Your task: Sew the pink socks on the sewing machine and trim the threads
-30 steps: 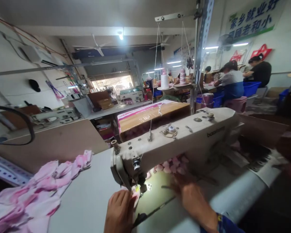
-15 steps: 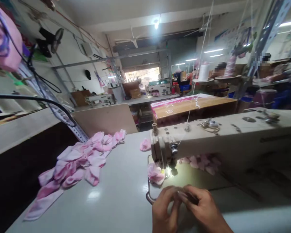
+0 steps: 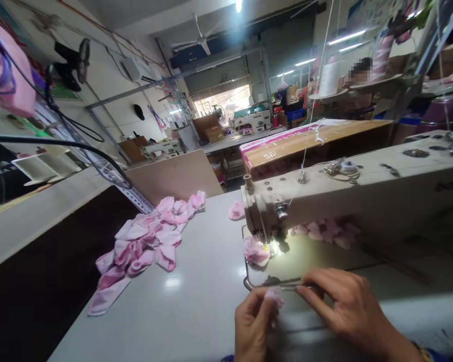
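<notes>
Before sewing machine (image 3: 362, 198), pinching pink fabric (image 3: 275, 295) in fingers of left hand (image 3: 251, 322). With right hand (image 3: 343, 299), apparently pinching slim metal tool (image 3: 290, 288).

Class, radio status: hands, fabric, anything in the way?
Left hand pinching small pink fabric piece. Right hand holding slim metal tool. Possibly in the way: bunched pink fabric at needle end of sewing machine.

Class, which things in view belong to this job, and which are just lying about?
Likely the job's: pink piece in left hand; thin tool in right hand; nearest sewing machine; pink cloth pile.

Seemingly just around: cardboard box; ceiling fan.
</notes>
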The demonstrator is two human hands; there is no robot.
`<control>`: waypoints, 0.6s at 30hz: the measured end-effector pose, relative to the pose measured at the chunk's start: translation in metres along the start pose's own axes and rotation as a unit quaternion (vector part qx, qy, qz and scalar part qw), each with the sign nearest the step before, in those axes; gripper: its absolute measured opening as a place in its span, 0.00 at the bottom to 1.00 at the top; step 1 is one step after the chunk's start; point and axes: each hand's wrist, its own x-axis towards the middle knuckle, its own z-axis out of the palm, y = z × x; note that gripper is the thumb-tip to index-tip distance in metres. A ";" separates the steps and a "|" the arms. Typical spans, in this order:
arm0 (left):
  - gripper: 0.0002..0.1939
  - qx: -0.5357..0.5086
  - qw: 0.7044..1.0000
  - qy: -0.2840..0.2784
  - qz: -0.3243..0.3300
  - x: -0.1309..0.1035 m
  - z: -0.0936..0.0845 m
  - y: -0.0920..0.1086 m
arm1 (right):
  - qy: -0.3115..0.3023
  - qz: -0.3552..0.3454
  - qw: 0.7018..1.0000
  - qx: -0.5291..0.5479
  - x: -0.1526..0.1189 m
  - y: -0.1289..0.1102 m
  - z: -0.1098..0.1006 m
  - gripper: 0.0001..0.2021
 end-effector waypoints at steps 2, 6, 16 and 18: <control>0.26 0.024 1.000 -0.009 0.014 -0.001 -0.002 0.004 | 0.017 -0.030 0.999 -0.036 0.002 -0.004 0.000 0.20; 0.27 0.060 0.998 -0.022 0.021 -0.001 -0.004 0.009 | 0.023 -0.072 0.995 -0.061 0.003 -0.007 0.001 0.20; 0.27 0.142 0.984 -0.097 0.035 -0.001 -0.006 0.008 | 0.035 -0.147 0.987 -0.050 0.009 0.004 -0.004 0.23; 0.23 0.219 0.962 -0.102 0.129 0.004 -0.010 0.013 | 0.010 -0.137 0.990 -0.032 0.011 0.011 0.000 0.24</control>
